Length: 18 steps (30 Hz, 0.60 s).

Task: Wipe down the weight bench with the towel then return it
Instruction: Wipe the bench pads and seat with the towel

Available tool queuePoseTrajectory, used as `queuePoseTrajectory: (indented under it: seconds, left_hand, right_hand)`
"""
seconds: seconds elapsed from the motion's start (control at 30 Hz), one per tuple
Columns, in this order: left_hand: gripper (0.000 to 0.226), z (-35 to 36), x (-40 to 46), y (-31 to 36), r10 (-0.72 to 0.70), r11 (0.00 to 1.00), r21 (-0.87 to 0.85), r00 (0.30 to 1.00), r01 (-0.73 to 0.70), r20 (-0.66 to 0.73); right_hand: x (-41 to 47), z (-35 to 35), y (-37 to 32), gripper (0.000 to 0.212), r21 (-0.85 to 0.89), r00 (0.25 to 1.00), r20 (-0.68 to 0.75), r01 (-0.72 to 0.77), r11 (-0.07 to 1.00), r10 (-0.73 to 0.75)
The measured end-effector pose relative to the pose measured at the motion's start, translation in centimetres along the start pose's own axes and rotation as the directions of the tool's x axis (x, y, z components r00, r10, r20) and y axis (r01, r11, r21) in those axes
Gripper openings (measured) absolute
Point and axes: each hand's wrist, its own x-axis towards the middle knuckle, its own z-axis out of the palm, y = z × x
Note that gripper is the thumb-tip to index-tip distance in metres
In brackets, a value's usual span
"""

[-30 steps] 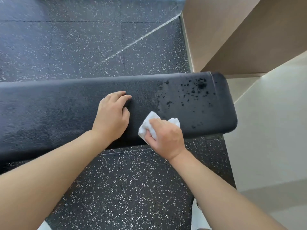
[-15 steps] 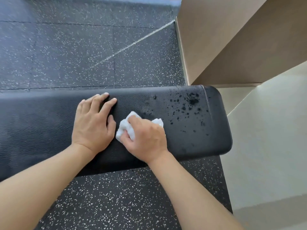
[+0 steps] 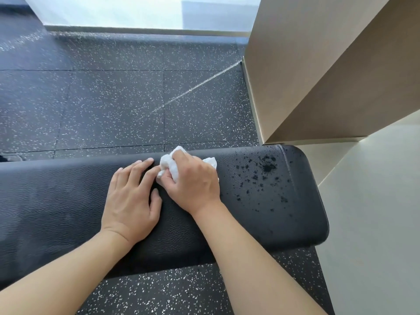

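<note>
Both hands sit on the long black padded weight bench with a pebbled leather-like cover [image 3: 68, 201], close together, the index fingertip of one touching the cloth the other holds. Furthest left, the left hand [image 3: 133, 196] lies flat, fingers straight and slightly spread, pressing the pad and holding nothing. Just beside it, the right hand [image 3: 193, 180] has its fingers curled round a small crumpled white towel [image 3: 168, 165], pinning it to the pad near the far edge. Further right, a scatter of dark wet droplets [image 3: 261, 173] covers the rounded end of the bench, not yet wiped. Beyond that end stands a tan wall column [image 3: 318, 76] on black speckled rubber flooring [image 3: 113, 98].

The risk, as I judge it, is that so small a wad soaks through and only smears the droplets, or that a stroke near the far edge pushes the towel off onto the floor.
</note>
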Motion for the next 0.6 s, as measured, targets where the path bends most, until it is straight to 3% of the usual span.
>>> queuePoseTrajectory:
  seconds: [0.33,0.6]
  left_hand:
    - [0.055,0.1,-0.2,0.0,-0.011,1.0,-0.013,1.0,0.01,-0.015]
    - [0.054,-0.1,-0.4,-0.1,-0.021,0.999,-0.037,1.0,0.02,-0.005]
  right_hand:
    - [-8.5,-2.5,0.7,0.017,-0.014,0.998,-0.01,-0.062,0.998,0.062]
    - [-9.8,-3.6,0.6,0.02,0.04,0.998,0.04,-0.046,0.998,0.044]
